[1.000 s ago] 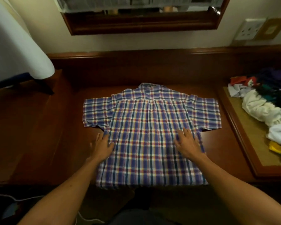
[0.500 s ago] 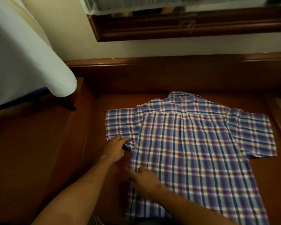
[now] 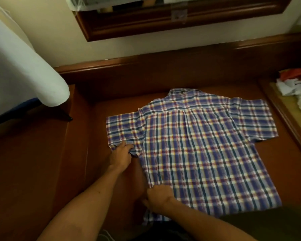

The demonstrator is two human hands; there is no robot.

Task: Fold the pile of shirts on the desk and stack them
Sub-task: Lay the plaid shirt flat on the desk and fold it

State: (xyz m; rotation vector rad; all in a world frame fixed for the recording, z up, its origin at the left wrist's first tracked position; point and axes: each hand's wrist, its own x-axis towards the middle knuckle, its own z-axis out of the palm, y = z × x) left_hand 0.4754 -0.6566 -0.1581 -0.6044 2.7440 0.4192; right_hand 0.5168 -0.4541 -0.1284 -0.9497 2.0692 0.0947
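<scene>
A blue, red and yellow plaid short-sleeved shirt (image 3: pixel 198 150) lies flat, back up, on the dark wooden desk (image 3: pixel 42 171), collar away from me. My left hand (image 3: pixel 121 154) pinches the cloth at the lower edge of the shirt's left sleeve, where it bunches. My right hand (image 3: pixel 157 198) grips the shirt's left side edge near the hem, fingers curled into the cloth. A pile of unfolded shirts (image 3: pixel 297 89), white, red and pale blue, sits at the far right on a raised tan-topped section.
A white padded board (image 3: pixel 19 66) juts over the desk from the left on a dark leg. A wood-framed mirror (image 3: pixel 172 20) hangs on the wall behind. The desk's raised back rail (image 3: pixel 146 61) runs along the wall.
Both hands left the middle of the shirt and went to its left side. The left hand now pinches the sleeve edge and the right grips the side edge. My view swung left.
</scene>
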